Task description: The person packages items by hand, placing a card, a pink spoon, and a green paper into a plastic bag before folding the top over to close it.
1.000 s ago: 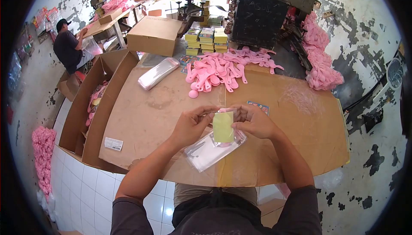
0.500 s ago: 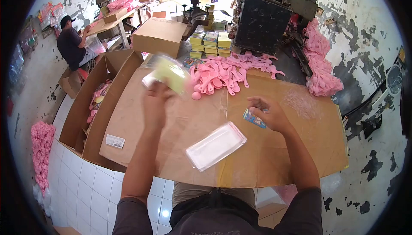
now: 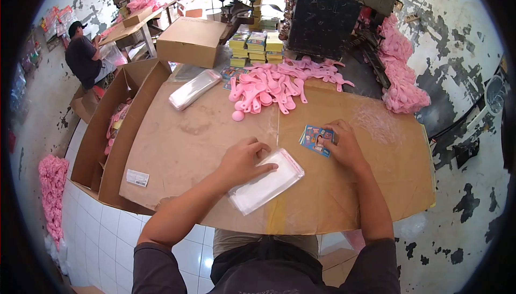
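Note:
My left hand is over a stack of clear plastic bags, thumb stretched out onto it and the other fingers curved apart. On the right, my right hand grips the edge of a small stack of blue printed cards, which lies slightly fanned on the cardboard. A second bundle of clear plastic bags lies farther off to the left. Beyond my hands is a heap of pink plastic spoons.
A cardboard sheet covers the table. Stacks of yellow-edged cards stand behind the spoons, near a closed carton and a black machine. A long open box flanks the left edge. A person sits farther left.
My left hand has let go of a clear-wrapped, yellow-green item at the upper left and come down to the near bags. My right hand has settled onto the cards.

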The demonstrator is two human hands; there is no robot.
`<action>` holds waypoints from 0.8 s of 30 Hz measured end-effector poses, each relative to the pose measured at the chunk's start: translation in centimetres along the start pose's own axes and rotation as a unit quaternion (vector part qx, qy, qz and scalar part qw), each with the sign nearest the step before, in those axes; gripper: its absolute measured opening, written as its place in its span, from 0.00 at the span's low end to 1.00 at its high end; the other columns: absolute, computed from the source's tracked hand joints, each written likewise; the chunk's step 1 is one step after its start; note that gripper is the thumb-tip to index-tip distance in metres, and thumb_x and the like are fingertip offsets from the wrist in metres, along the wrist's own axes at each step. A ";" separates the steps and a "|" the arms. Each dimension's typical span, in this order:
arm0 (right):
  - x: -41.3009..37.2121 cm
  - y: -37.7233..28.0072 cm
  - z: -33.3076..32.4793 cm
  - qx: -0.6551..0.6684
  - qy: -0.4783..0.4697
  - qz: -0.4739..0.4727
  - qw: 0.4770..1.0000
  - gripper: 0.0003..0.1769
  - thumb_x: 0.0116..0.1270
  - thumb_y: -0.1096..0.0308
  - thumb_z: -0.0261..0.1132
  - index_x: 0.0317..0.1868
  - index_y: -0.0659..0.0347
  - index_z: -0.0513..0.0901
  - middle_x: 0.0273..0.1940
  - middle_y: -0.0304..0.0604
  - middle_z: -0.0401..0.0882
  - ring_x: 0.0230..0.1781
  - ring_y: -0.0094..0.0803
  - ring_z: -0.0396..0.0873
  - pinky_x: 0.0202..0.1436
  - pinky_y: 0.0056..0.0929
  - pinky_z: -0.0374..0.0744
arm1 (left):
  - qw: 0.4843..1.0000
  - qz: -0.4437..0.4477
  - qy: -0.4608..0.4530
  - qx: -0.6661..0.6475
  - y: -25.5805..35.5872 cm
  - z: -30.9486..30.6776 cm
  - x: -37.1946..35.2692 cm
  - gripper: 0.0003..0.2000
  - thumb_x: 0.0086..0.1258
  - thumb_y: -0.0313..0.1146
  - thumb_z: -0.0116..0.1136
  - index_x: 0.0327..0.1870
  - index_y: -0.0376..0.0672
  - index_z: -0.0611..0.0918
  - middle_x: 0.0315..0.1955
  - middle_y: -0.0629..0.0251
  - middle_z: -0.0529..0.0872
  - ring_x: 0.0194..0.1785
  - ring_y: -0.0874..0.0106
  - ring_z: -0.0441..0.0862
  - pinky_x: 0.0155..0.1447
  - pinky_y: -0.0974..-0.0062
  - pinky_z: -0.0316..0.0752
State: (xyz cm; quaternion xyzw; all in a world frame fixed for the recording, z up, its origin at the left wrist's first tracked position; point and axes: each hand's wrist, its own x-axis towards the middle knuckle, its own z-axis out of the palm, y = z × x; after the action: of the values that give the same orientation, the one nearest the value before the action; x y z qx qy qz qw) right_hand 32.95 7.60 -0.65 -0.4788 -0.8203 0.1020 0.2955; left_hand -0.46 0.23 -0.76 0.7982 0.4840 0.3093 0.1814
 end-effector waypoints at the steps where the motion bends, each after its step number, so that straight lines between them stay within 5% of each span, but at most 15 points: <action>1: 0.0 -0.1 0.0 0.021 0.010 0.016 1.000 0.20 0.64 0.64 0.74 0.54 0.63 0.85 0.52 0.49 0.81 0.58 0.48 0.77 0.68 0.43 0.71 | 1.000 0.007 0.006 0.005 -0.1 0.5 0.1 0.18 0.65 0.45 0.75 0.48 0.42 0.87 0.33 0.65 0.84 0.37 0.66 0.82 0.45 0.67 0.79; 7: 0.3 -0.2 0.4 0.107 0.030 0.039 0.993 0.13 0.66 0.76 0.70 0.51 0.65 0.84 0.49 0.49 0.84 0.50 0.46 0.82 0.58 0.39 0.78 | 0.974 -0.150 -0.038 -0.165 0.4 -0.2 0.3 0.15 0.65 0.37 0.74 0.48 0.39 0.88 0.34 0.64 0.86 0.36 0.67 0.83 0.45 0.66 0.79; 10: 0.3 -1.9 0.7 0.195 0.071 0.053 0.977 0.09 0.70 0.77 0.68 0.49 0.66 0.83 0.50 0.47 0.84 0.51 0.38 0.84 0.57 0.34 0.80 | 0.993 -0.058 0.040 -0.095 -0.1 0.8 0.1 0.15 0.64 0.34 0.77 0.49 0.38 0.89 0.30 0.67 0.86 0.30 0.74 0.79 0.39 0.73 0.77; 13: -0.3 -3.4 1.7 0.473 0.016 0.158 0.867 0.08 0.74 0.77 0.67 0.51 0.66 0.82 0.52 0.46 0.84 0.53 0.31 0.83 0.59 0.31 0.81 | 0.999 -0.008 0.029 -0.029 -0.2 1.0 0.0 0.14 0.65 0.33 0.76 0.48 0.37 0.89 0.29 0.66 0.86 0.30 0.77 0.79 0.38 0.74 0.76; 16: -1.0 -5.2 2.6 0.507 -0.001 0.128 0.852 0.12 0.75 0.77 0.66 0.57 0.65 0.81 0.50 0.45 0.84 0.52 0.30 0.83 0.59 0.29 0.82 | 0.985 -0.112 0.010 -0.133 0.0 0.9 0.0 0.14 0.67 0.33 0.76 0.48 0.37 0.89 0.28 0.65 0.87 0.31 0.80 0.79 0.37 0.76 0.76; 19: -1.2 -5.3 3.9 0.451 -0.054 -0.039 0.890 0.12 0.75 0.77 0.66 0.57 0.64 0.83 0.48 0.44 0.83 0.50 0.31 0.84 0.56 0.30 0.82 | 0.969 -0.124 0.031 -0.211 -0.1 0.9 -0.1 0.12 0.68 0.33 0.74 0.48 0.37 0.89 0.29 0.65 0.89 0.29 0.81 0.79 0.36 0.77 0.75; 24: -1.4 -6.4 3.3 0.234 -0.096 -0.113 0.961 0.09 0.72 0.78 0.67 0.51 0.63 0.86 0.46 0.46 0.82 0.45 0.38 0.84 0.49 0.34 0.82 | 0.976 -0.131 0.016 -0.172 -0.2 0.8 -0.1 0.09 0.71 0.32 0.72 0.46 0.37 0.88 0.28 0.68 0.90 0.27 0.82 0.78 0.34 0.77 0.75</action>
State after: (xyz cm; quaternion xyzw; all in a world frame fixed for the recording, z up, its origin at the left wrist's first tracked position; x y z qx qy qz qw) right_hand 26.95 3.43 -0.96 -0.2884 -0.8469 0.3024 0.3290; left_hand -0.02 0.26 -1.49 0.6795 0.5272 0.3742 0.3470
